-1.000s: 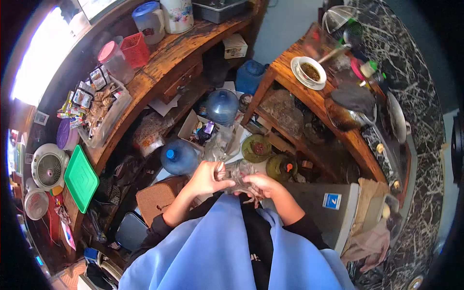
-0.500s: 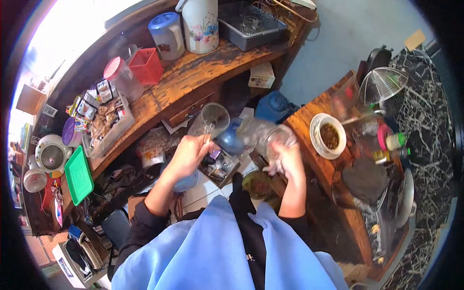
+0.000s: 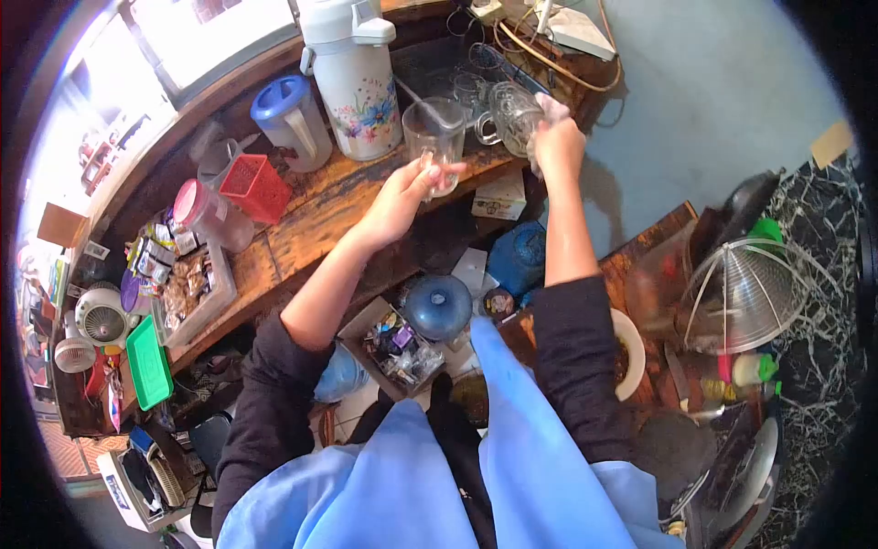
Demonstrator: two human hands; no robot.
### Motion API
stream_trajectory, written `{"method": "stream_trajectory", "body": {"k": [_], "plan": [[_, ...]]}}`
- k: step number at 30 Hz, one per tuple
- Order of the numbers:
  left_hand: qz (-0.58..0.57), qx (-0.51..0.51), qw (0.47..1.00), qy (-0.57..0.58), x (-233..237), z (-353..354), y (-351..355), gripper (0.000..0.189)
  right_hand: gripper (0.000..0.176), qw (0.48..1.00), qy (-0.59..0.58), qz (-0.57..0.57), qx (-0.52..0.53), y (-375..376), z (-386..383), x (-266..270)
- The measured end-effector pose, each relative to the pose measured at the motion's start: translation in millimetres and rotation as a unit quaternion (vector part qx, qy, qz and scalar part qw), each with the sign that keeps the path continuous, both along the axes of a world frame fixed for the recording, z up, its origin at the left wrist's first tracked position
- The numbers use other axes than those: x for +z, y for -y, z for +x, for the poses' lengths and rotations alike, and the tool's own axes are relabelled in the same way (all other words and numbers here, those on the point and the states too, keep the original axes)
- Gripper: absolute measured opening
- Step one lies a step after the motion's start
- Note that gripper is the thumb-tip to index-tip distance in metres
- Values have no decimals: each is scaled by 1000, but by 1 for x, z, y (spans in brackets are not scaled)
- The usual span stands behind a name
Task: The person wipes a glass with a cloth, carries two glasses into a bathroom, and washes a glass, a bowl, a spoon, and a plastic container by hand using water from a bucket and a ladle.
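My left hand is closed around the handle of a clear glass mug, held up in front of the shelf. A thin grey rod with a rounded end overlaps that mug in this view. At the shelf's right end, my right hand grips a patterned glass mug, which is tilted with its handle toward the left. A pale, crumpled cloth shows at the right fingers, partly hidden by the hand. Just left of the mugs stands a white flowered thermos.
On the wooden shelf are a blue-lidded jug, a red basket and a tub of packets. Cables and a white device lie at the back right. Below stand a blue water bottle and a box of small items.
Both hands have moved up and forward with the glass mugs, from over the floor to the shelf by the thermos. The view has shifted with the head.
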State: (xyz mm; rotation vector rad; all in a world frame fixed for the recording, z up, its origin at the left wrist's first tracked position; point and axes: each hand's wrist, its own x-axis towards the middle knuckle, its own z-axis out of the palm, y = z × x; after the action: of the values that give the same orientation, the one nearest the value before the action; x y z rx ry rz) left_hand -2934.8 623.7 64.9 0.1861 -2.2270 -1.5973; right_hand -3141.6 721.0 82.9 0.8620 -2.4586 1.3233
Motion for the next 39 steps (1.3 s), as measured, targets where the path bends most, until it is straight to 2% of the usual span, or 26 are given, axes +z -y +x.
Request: {"method": "stream_trajectory", "body": {"k": [1, 2, 4, 7, 9, 10, 15, 17, 22, 24, 25, 28, 32, 34, 36, 39], "plan": [[-2, 1, 1000, 1, 3, -14, 15, 40, 33, 999, -25, 21, 9, 15, -9, 6], [-31, 15, 999, -1, 6, -30, 29, 30, 33, 997, -69, 19, 19, 30, -20, 6], [-58, 32, 998, -2, 7, -58, 53, 30, 33, 997, -69, 38, 25, 54, -36, 7], [2, 51, 998, -41, 2, -93, 84, 30, 32, 990, -103, 96, 24, 85, -55, 6], [53, 54, 995, -61, -13, -114, 104, 30, 32, 980, -66, 188, 13, 104, -68, -2], [48, 43, 996, -58, -21, -122, 114, 30, 27, 980, -72, 187, 22, 111, -73, -8], [90, 29, 994, -46, -34, -146, 125, 30, 24, 975, -103, 195, 3, 137, -73, -22], [75, -9, 997, -28, -36, -155, 129, 30, 24, 964, -110, 237, -52, 143, -76, -29], [33, 40, 999, 6, -40, -178, 132, 42, 23, 953, -127, 258, -97, 160, -101, -42], [160, 113, 980, 41, -42, -183, 132, 50, 20, 938, -156, 303, -67, 166, -114, -48], [209, 107, 972, 17, -55, -190, 138, 55, 21, 941, -132, 305, -58, 170, -121, -52], [197, 89, 969, 122, -53, -195, 138, 51, 23, 923, -121, 364, -33, 173, -139, -77], [192, 116, 954, 198, -82, -211, 143, 53, 25, 936, -134, 320, -58, 170, -143, -86], [228, 126, 945, 201, -91, -216, 147, 53, 23, 931, -130, 329, -91, 173, -147, -93], [284, 140, 924, 215, -68, -214, 137, 54, 23, 924, -128, 343, -112, 175, -146, -93], [332, 180, 896, 233, -67, -220, 138, 52, 20, 942, -107, 282, -150, 176, -142, -89]]}}
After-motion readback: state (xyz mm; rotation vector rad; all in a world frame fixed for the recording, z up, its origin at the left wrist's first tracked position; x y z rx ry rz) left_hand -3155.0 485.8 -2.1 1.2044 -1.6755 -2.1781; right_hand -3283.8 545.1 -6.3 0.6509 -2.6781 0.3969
